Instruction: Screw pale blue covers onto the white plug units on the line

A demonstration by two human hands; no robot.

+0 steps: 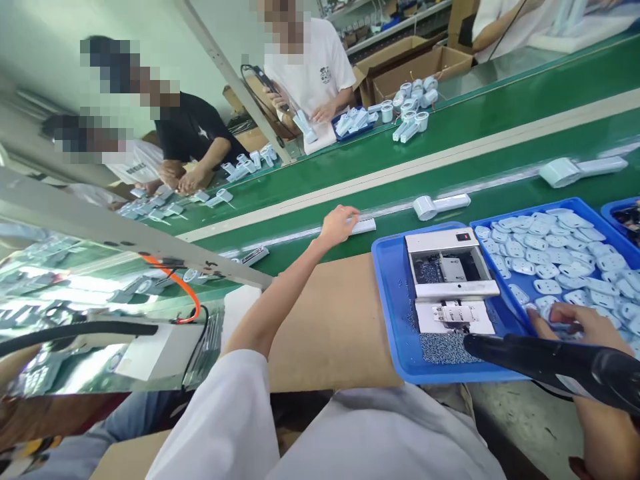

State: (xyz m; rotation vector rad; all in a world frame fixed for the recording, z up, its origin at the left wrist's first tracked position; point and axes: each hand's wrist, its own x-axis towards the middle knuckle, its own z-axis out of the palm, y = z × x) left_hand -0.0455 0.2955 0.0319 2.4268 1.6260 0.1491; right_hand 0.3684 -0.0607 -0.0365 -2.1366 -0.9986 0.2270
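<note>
My left hand reaches out over the green conveyor belt, its fingers closed around one end of a pale plastic housing lying there. That end is mostly hidden by the hand. At the right, my right hand dips into a blue tray full of pale oval plastic covers. Its curled fingers close on one cover, partly hidden. A black electric screwdriver crosses in front of that hand. Another pale housing rests on the belt to the right of my left hand.
A screw feeder stands in a nearer blue tray with loose screws. Brown cardboard covers the bench before me. A metal post slants at left. Across the belt, co-workers handle similar housings.
</note>
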